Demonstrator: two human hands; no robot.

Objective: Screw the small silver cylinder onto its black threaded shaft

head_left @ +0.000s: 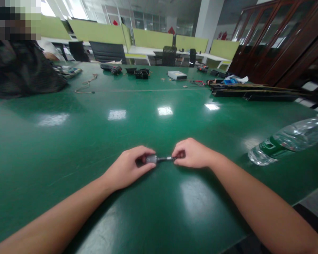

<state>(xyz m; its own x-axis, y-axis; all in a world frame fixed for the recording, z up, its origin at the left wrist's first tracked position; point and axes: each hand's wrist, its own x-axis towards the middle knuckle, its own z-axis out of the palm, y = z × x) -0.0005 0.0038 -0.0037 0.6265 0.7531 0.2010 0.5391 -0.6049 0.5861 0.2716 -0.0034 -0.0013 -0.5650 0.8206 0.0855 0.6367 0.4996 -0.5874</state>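
My left hand (134, 164) grips a small grey block (151, 159) between thumb and fingers, low over the green table. A thin metal rod (164, 158) runs from the block's right side towards my right hand (188, 153). The thumb and fingertips of my right hand pinch the rod's dark far end. Block and rod lie in one line, roughly level. I cannot make out exactly what kind of part they form. My fingers hide the block's left end and the rod's tip.
A clear water bottle (277, 146) with a green label stands at the right. Along the far side of the green table (76, 148) lie black strips (270, 96), a white box (177, 75), black parts (141, 73) and a cable (86, 84). A person in dark clothing (21, 70) is at the far left.
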